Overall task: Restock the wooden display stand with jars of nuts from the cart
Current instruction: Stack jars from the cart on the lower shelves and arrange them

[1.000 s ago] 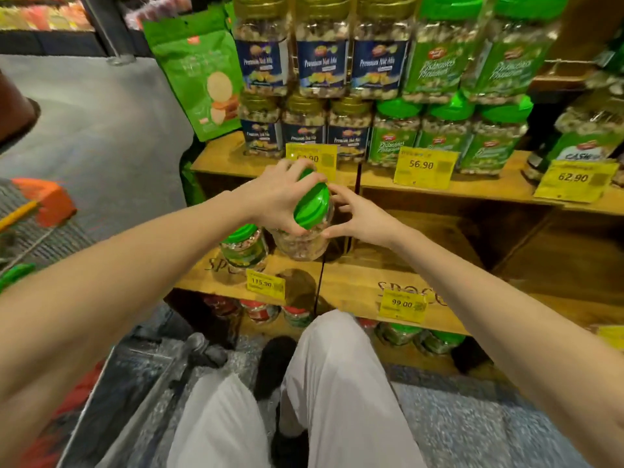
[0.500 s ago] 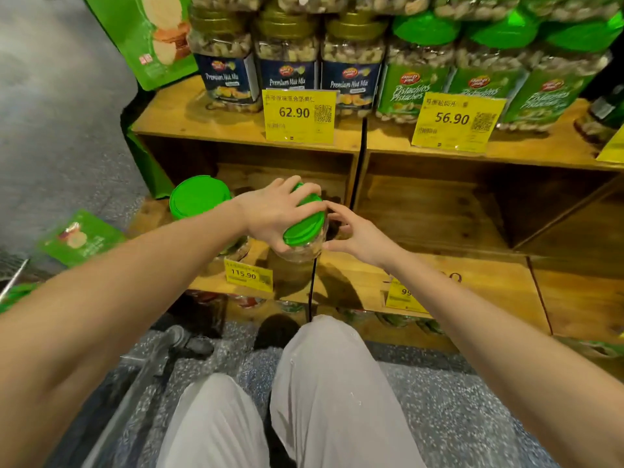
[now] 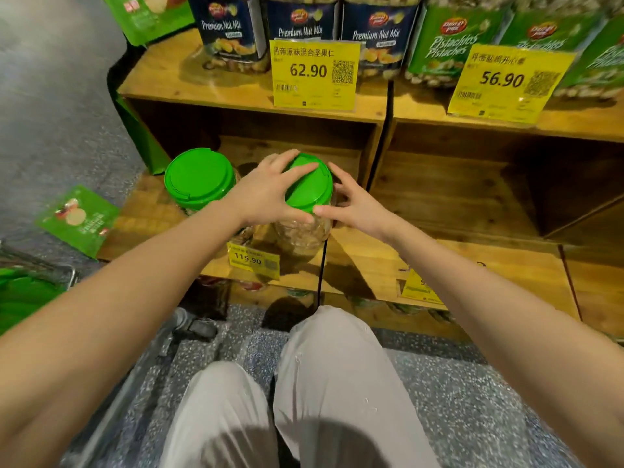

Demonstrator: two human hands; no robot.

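- Both hands hold one jar of nuts [image 3: 300, 233]: the left hand [image 3: 266, 194] lies over its green lid [image 3: 309, 187], fingers spread and bent down the far edge, thumb on the near rim.
- The right hand [image 3: 354, 206] cups the jar's right side at the lid, thumb tip touching the near rim and fingers curved round the back.
- The clear jar is at the front of the lower shelf in the left bay of the wooden display stand [image 3: 449, 197], just beside the dark gap between the bays; whether its base sits on the board cannot be told.
- A second jar [image 3: 199, 177] with the same green lid stands just to its left on that shelf.
- A yellow price tag [image 3: 253, 260] reading 115.90 hangs on the shelf edge below both.
- On the shelf above, Premium Nut Mix jars [image 3: 229, 32] and pistachio jars [image 3: 449, 45] stand behind tags marked 62.90 [image 3: 314, 74] and 56.90 [image 3: 506, 82].
- A green snack pouch [image 3: 79, 219] lies on the grey floor left of the stand, near the wire rim of the cart [image 3: 64, 270].
- The person's knees in pale trousers [image 3: 337, 383] fill the foreground.
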